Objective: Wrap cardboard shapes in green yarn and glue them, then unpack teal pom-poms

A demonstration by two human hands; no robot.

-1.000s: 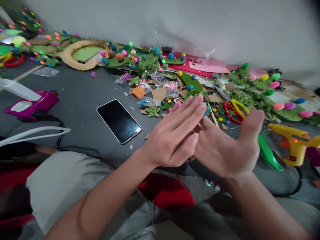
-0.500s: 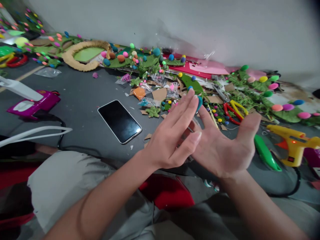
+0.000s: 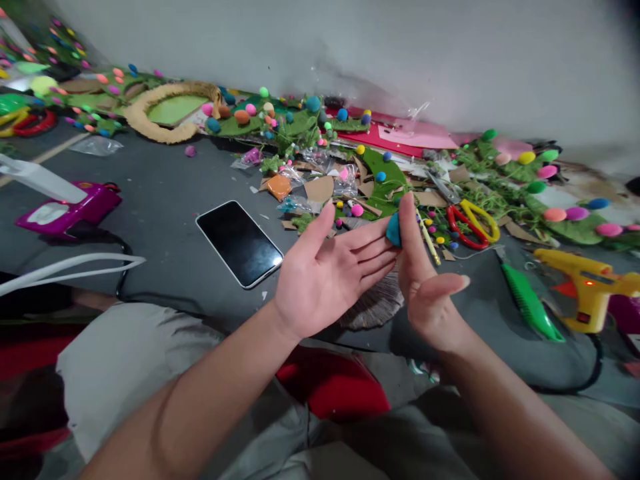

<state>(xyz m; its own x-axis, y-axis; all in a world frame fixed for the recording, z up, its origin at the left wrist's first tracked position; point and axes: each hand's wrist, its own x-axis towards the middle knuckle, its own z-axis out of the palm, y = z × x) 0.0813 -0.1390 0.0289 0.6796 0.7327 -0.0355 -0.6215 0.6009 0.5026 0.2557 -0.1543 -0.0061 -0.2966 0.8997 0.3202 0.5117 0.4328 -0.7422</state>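
a plain pale-grey wall [image 3: 250, 40] fills twelve o'clock, dully lit. below it a dark grey table [image 3: 155, 177] runs from nine o'clock across to three. a red seat [image 3: 333, 393] sits at six, with grey floor [image 3: 393, 368] showing at five.

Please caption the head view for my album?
Bare left hand and right hand hold a rounded teal felt-like piece between them near a black rectangular phone.

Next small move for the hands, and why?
Probably a gentle roll of the teal felt between the palms or fingers: it sits between the left hand and right hand, both open, neither curled around it.
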